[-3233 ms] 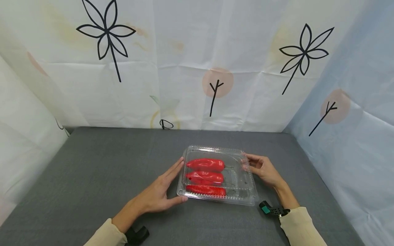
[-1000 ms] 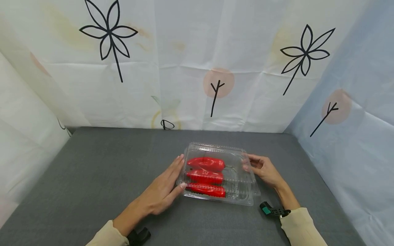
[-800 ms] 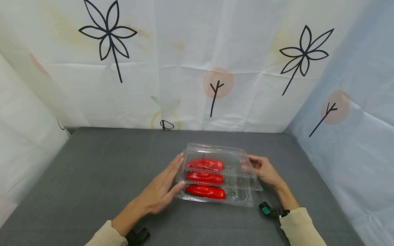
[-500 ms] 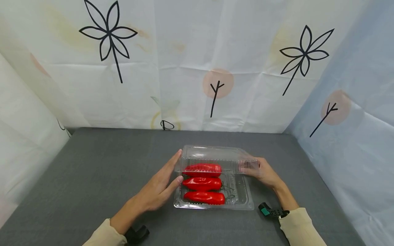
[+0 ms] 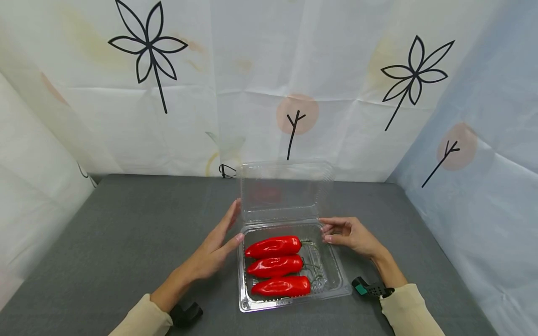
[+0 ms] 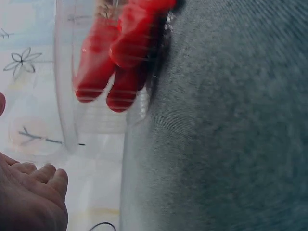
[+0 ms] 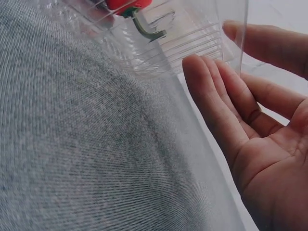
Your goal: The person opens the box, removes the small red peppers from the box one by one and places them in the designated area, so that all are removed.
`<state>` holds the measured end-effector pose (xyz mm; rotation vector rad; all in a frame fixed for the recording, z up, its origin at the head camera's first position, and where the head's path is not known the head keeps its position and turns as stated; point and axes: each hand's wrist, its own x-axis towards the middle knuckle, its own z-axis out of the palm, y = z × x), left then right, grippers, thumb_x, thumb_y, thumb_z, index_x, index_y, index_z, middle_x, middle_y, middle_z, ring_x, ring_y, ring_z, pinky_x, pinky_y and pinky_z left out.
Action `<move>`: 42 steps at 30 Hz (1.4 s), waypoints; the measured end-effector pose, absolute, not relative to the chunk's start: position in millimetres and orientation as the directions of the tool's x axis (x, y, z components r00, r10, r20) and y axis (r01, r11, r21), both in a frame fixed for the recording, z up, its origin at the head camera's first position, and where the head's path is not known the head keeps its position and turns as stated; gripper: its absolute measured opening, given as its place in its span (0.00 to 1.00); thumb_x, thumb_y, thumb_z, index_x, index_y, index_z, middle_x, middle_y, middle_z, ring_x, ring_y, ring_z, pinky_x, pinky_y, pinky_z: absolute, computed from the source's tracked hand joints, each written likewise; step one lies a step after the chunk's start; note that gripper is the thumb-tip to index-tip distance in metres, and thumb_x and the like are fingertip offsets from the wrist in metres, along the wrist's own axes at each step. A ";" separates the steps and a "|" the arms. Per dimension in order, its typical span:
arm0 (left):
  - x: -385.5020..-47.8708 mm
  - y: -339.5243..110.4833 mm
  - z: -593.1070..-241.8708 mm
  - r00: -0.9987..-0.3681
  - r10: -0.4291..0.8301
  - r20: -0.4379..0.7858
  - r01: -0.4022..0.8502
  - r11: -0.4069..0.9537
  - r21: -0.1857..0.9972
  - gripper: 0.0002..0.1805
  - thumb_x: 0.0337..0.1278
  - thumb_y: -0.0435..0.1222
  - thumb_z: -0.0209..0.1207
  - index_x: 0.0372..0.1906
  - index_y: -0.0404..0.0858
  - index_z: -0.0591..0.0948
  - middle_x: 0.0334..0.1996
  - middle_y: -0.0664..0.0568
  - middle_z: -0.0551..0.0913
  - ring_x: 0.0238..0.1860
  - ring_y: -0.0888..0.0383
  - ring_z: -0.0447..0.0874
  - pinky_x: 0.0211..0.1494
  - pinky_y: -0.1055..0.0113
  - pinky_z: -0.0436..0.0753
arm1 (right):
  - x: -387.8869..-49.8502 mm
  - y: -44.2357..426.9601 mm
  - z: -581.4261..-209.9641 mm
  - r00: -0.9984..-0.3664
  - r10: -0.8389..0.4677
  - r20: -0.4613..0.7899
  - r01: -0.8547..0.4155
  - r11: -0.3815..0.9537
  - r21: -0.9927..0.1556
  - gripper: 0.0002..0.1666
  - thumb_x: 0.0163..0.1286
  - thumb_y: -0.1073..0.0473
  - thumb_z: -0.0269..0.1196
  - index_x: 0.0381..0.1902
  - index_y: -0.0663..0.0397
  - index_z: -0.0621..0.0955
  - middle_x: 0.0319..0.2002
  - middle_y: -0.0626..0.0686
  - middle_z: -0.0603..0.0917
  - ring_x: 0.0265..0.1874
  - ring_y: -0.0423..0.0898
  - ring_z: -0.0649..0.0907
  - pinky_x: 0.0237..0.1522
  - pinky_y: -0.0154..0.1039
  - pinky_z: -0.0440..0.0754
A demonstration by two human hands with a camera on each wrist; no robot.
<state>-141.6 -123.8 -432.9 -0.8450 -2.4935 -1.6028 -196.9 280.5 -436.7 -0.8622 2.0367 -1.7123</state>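
Three long red peppers (image 5: 276,266) lie side by side in the base of a clear plastic clamshell container (image 5: 332,294), stems to the right. Its hinged lid (image 5: 279,200) stands raised at the back. My left hand (image 5: 210,256) rests along the container's left side, fingers straight and thumb near the rim. With thumb and fingers, my right hand (image 5: 355,238) pinches the rim at the back right corner, by the hinge. Through the clear wall, the left wrist view shows red peppers (image 6: 96,62); a green stem (image 7: 144,29) appears in the right wrist view.
A grey cloth-covered table (image 5: 147,224) lies under the container. White printed fabric (image 5: 252,116) hangs behind it and at both sides. Dark straps with camera mounts (image 5: 371,287) sit on both wrists.
The lid has swung up and back from over the peppers. The base has shifted toward me. My left hand has slid slightly left; the right has stayed near the back right corner.
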 end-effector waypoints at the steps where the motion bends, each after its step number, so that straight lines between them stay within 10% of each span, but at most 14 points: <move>1: -142.8 -124.1 -434.3 -0.849 0.411 0.332 0.467 0.290 0.835 0.44 0.74 0.37 0.53 0.83 0.47 0.41 0.82 0.50 0.46 0.80 0.46 0.48 0.77 0.47 0.54 | -196.9 280.4 -436.7 -0.757 -0.643 0.117 -0.230 0.094 -0.969 0.31 0.69 0.75 0.62 0.66 0.84 0.67 0.47 0.76 0.80 0.44 0.44 0.88 0.47 0.44 0.86; 6: -148.9 -125.1 -442.1 -0.837 0.417 0.354 0.443 0.139 0.886 0.42 0.74 0.33 0.52 0.82 0.38 0.41 0.82 0.44 0.44 0.80 0.43 0.44 0.76 0.73 0.52 | -196.6 280.8 -436.2 -0.764 -0.639 0.091 -0.217 0.120 -0.969 0.31 0.69 0.75 0.63 0.66 0.83 0.67 0.46 0.76 0.80 0.43 0.45 0.88 0.46 0.44 0.86; 11: -156.0 -125.0 -450.9 -0.833 0.430 0.347 0.380 -0.010 0.925 0.41 0.74 0.30 0.50 0.81 0.31 0.40 0.81 0.38 0.42 0.80 0.40 0.40 0.75 0.75 0.52 | -195.9 280.7 -435.4 -0.764 -0.641 0.079 -0.214 0.136 -0.967 0.30 0.69 0.74 0.63 0.66 0.83 0.68 0.45 0.74 0.80 0.43 0.47 0.88 0.46 0.44 0.86; 20: -165.2 -126.3 -458.2 -0.872 0.448 0.199 0.224 0.003 0.975 0.39 0.78 0.35 0.47 0.80 0.29 0.41 0.80 0.35 0.42 0.80 0.39 0.42 0.76 0.52 0.49 | -196.4 280.1 -434.0 -0.769 -0.638 0.040 -0.189 0.167 -0.968 0.31 0.70 0.72 0.63 0.66 0.83 0.68 0.45 0.72 0.80 0.43 0.46 0.88 0.48 0.43 0.86; 42: -174.7 -128.4 -458.8 -0.879 0.475 0.052 0.089 0.055 0.995 0.39 0.79 0.42 0.42 0.81 0.32 0.38 0.81 0.39 0.41 0.80 0.42 0.40 0.78 0.45 0.41 | -192.6 273.1 -425.2 -0.809 -0.587 0.012 -0.166 0.208 -0.964 0.33 0.71 0.69 0.64 0.67 0.82 0.67 0.46 0.72 0.80 0.42 0.45 0.88 0.46 0.41 0.86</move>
